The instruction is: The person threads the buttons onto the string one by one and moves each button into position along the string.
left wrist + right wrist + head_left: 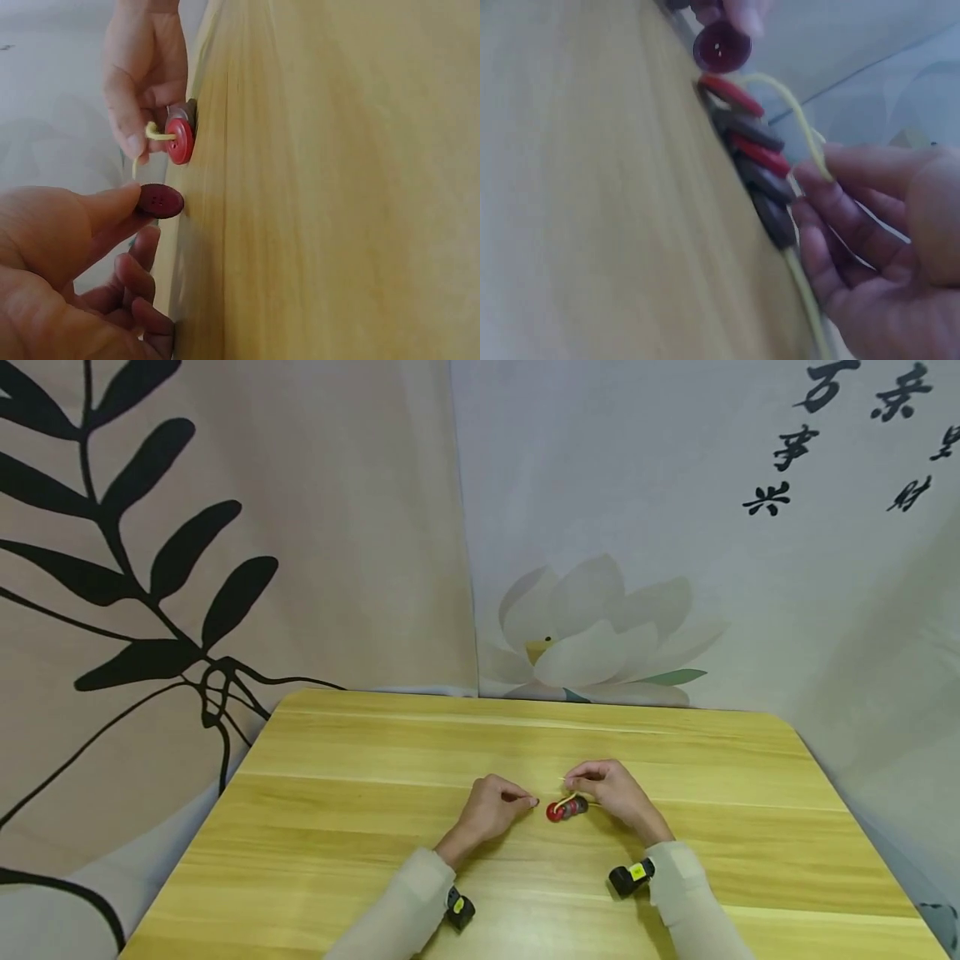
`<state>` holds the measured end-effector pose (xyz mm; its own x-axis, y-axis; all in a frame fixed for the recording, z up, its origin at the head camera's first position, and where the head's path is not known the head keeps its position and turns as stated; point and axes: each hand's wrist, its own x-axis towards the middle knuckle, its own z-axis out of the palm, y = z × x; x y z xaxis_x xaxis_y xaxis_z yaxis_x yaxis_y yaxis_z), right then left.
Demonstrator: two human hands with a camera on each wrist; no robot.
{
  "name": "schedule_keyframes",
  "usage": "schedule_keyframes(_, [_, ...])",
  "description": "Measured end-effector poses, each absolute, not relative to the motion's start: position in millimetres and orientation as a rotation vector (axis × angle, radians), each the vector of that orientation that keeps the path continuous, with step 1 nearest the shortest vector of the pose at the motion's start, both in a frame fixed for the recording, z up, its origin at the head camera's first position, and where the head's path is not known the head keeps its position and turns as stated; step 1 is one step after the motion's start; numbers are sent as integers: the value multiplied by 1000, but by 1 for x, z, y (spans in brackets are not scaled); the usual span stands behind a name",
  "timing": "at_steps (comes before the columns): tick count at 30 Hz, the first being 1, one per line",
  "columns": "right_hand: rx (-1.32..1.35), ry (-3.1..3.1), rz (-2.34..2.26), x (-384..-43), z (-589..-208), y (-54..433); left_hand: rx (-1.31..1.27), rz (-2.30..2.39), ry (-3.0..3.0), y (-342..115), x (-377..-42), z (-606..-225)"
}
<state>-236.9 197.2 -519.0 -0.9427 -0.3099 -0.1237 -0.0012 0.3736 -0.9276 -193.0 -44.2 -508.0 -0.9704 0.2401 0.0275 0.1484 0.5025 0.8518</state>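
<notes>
A dark red button [160, 201] with small holes is pinched between thumb and finger of my left hand [492, 810]. My right hand [611, 793] pinches a yellow cord [802, 120] close to its end. Several red and dark grey buttons [567, 808] are threaded on that cord and lie overlapping in a row on the table, between the two hands. At the left end of the row is a bright red button [180, 141], with the cord coming out of its hole. The dark red button is apart from the row.
The wooden table [360, 860] has rounded far corners and a light grain. Behind it hangs a cloth backdrop [360, 527] with printed leaves, a flower and writing. From the row's other end, the cord's tail [808, 304] runs on past my right hand.
</notes>
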Motion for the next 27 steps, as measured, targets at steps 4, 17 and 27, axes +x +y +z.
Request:
schedule_keyframes(4, [-228,2408,-1590,-232,-515,190,342,1508,2643,-43,-193,-509])
schedule_keyframes(17, [-296,2503,-1544,-214,-483,169,237,1630,2666,-47,-191,-512])
schedule_keyframes(27, [-355,2527,-1600,-206,-476,161,159,1675,2667,-51,-189,-507])
